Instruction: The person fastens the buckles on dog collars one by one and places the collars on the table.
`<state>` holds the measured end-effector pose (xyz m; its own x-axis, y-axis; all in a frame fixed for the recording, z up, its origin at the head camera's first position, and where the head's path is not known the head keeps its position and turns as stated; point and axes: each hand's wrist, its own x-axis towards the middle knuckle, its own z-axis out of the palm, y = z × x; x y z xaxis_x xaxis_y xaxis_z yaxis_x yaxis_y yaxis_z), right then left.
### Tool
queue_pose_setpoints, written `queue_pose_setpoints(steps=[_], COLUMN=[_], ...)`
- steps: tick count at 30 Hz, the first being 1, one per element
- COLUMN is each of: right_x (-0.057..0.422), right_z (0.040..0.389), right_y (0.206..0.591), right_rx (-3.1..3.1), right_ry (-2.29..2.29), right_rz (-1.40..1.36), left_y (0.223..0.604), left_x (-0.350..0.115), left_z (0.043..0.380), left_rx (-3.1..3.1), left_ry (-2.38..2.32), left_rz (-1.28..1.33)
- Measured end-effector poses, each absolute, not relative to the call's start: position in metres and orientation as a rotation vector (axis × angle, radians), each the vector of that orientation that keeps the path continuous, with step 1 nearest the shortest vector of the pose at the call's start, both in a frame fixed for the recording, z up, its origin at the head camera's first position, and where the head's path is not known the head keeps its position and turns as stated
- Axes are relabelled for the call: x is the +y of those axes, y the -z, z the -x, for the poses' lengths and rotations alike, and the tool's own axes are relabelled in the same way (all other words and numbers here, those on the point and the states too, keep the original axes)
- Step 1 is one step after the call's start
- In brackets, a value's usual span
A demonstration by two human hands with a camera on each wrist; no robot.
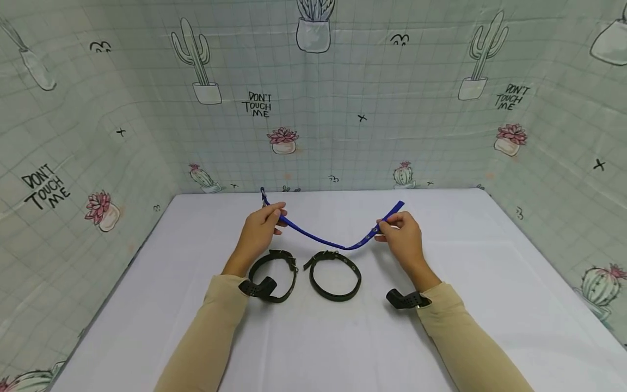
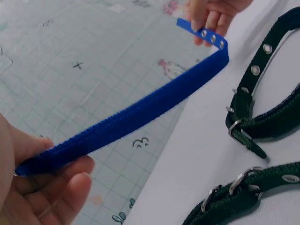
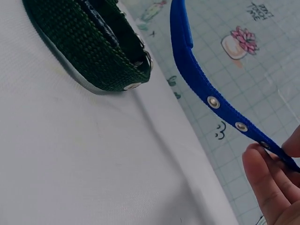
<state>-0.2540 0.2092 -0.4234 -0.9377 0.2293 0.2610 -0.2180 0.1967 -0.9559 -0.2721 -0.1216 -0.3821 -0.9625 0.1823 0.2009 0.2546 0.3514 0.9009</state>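
Observation:
A blue collar (image 1: 318,239) with metal eyelets sags between both hands above the white table. Near its buckle end, my left hand (image 1: 259,228) pinches the strap between thumb and fingers; the metal buckle (image 1: 264,197) sticks up past the fingers in the head view. At the eyelet end, my right hand (image 1: 404,239) pinches the strap, and the plain tip (image 1: 398,207) pokes out beyond it. Two dark green collars, each buckled into a ring, lie below: the left collar (image 1: 293,288) beside my left wrist, the right collar (image 1: 360,277) between the arms.
The white-covered table (image 1: 343,348) reaches back to a patterned cloth backdrop (image 1: 313,141) with cactus drawings, which also hangs along both sides. Black wrist cameras sit on the left wrist (image 1: 262,287) and the right wrist (image 1: 406,299).

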Motion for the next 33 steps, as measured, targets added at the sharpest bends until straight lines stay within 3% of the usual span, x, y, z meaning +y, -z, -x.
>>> queue_pose_setpoints(steps=[13, 19, 33], right_x=[0.212, 0.214, 0.210], right_z=[0.254, 0.254, 0.255], right_y=[0.423, 0.425, 0.429], right_rx=[-2.110, -2.152, -2.057], right_ry=[-1.922, -1.936, -1.944], right_rz=[-0.086, -0.110, -0.023], left_y=[0.391, 0.392, 0.388], left_x=[-0.119, -0.116, -0.110], left_z=[0.274, 0.275, 0.268], left_rx=[-2.365, -2.352, -2.302], left_ry=[1.737, 1.855, 2.061], left_rz=[0.488, 0.392, 0.404])
